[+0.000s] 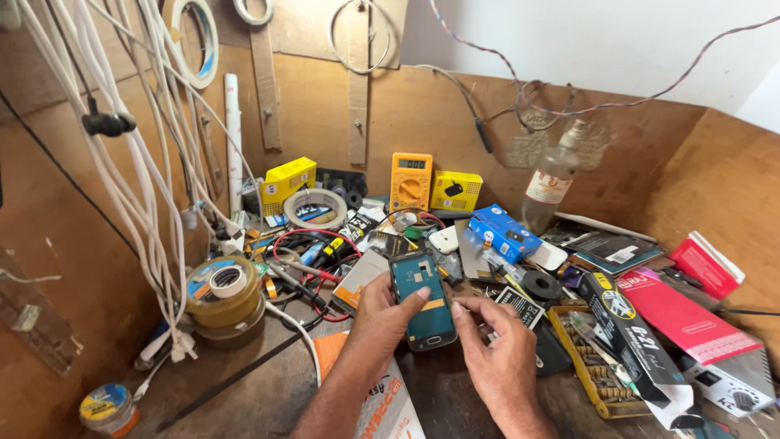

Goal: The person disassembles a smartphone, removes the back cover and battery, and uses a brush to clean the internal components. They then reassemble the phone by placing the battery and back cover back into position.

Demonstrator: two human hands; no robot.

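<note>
1. Fingers [414,297] of left hand [382,313] wrapped around an opened phone [422,299], thumb pressed on its teal inner face.
2. Right hand [496,345] closed on the phone's lower right edge, fingertips touching the frame.
3. Phone held face-up, just above the wooden workbench [268,382], near the bench middle.
4. Stacked tape rolls [224,299] well to the left; yellow multimeter [411,180] upright against the back wall.
5. Blue box [504,232] just behind the phone; black box [630,337] beside the right hand.

Both forearms are bare with no sleeves, and neither the left hand [380,313] nor the right hand [497,351] wears gloves.
</note>
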